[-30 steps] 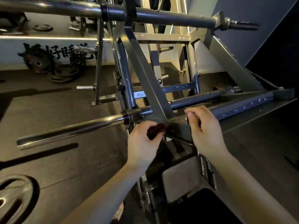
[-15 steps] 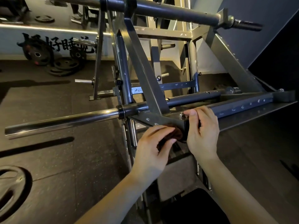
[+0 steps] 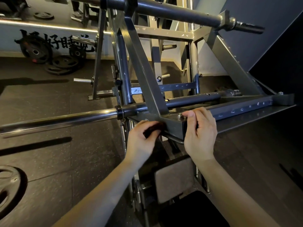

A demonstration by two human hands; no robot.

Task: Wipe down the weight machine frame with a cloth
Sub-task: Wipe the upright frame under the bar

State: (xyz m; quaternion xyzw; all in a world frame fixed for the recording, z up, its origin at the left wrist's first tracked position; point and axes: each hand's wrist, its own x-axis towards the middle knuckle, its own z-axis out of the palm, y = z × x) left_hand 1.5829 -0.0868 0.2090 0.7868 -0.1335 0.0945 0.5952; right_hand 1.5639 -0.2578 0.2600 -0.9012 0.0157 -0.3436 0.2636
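Note:
The weight machine frame (image 3: 173, 125) is grey steel with diagonal struts meeting at a near corner block. My left hand (image 3: 141, 141) presses a small dark cloth (image 3: 152, 129) against the left face of that block, fingers curled around it. My right hand (image 3: 200, 135) grips the block's right end, thumb on top beside a bolt (image 3: 179, 115). Most of the cloth is hidden under my fingers.
A chrome bar (image 3: 57, 121) sticks out left from the frame at hand height. Another dark bar (image 3: 180, 13) runs overhead. Weight plates (image 3: 64, 64) lie by the back wall and one plate (image 3: 8, 185) at the lower left. A padded seat (image 3: 173, 179) sits below my hands.
My left hand slid the cloth right under the corner block, then back to its left face. My right hand stayed gripping the block's end.

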